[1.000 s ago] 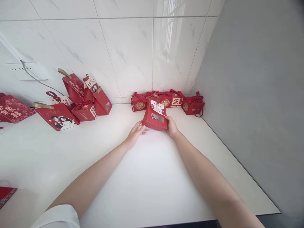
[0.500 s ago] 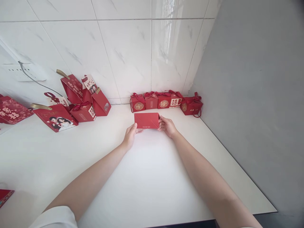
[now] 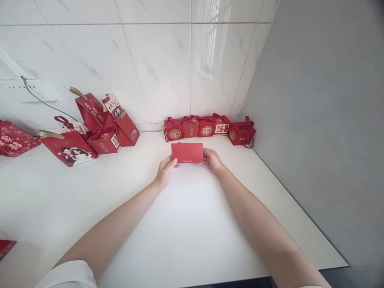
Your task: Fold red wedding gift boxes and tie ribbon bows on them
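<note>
A small red gift box [image 3: 187,153] is held between both my hands over the white counter, its plain red underside turned toward me. My left hand [image 3: 166,170] grips its left end with thumb and fingers. My right hand [image 3: 213,160] grips its right end. Just behind it, a row of several small red gift boxes with ribbons [image 3: 207,128] stands along the tiled wall.
At the left lie red gift bags and boxes [image 3: 90,128], one with a cartoon couple [image 3: 67,147]. A grey cable [image 3: 42,102] hangs from a wall socket. A grey wall [image 3: 315,120] bounds the white counter [image 3: 186,224] on the right. A red item [image 3: 5,247] lies at the left edge.
The box was tilted with its windowed face showing; both hands turned it so its plain red underside faces me. Since half a second ago it has barely shifted.
</note>
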`<state>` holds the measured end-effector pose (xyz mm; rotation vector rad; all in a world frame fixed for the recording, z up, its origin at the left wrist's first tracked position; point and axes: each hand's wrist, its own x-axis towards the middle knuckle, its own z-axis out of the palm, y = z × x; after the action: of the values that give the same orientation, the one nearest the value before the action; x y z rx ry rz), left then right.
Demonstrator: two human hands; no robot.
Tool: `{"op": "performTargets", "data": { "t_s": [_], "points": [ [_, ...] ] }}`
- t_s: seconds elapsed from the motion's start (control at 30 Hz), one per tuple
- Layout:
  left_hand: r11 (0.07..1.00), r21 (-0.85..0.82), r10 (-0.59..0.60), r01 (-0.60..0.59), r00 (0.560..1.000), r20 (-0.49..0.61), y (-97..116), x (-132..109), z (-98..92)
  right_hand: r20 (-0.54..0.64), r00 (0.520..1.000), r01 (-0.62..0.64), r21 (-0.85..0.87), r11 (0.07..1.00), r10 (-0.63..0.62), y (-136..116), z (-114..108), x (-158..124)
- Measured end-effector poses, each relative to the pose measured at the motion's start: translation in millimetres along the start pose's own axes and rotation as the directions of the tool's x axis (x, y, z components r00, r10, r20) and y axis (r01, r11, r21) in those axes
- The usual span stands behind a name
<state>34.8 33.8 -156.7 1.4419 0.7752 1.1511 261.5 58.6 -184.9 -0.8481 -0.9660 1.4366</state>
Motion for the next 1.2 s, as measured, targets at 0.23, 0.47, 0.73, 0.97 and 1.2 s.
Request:
{"op": "performTargets", "data": {
  "t_s": [0.23,0.47,0.73,0.97,1.2],
  "points": [
    [0.999,0.037,-0.001,0.0,0.999,0.042,2,-1,0.1,-0.004,1.0,0.019,-0.004,1.0,-0.019,2,-1,1],
    [0.999,0.03,-0.015,0.013,0.998,0.067,3,-1,0.7,0.002,1.0,0.021,-0.016,1.0,-0.021,0,0,-1],
    [0.962,-0.229,-0.104,0.149,0.975,0.197,-3,5,-9.5,-0.001,1.0,0.019,-0.011,1.0,-0.019,-1,1,-1],
    [0.844,-0.43,-0.262,0.322,0.945,0.195,-6,11,-19.9,0.006,1.0,0.016,0.003,1.0,-0.016,-6,0,-3],
    [0.838,-0.436,-0.271,0.328,0.944,0.189,-4,10,-17.3,0.01,1.0,0.017,0.008,1.0,-0.017,-7,0,-4]
  ]
}}
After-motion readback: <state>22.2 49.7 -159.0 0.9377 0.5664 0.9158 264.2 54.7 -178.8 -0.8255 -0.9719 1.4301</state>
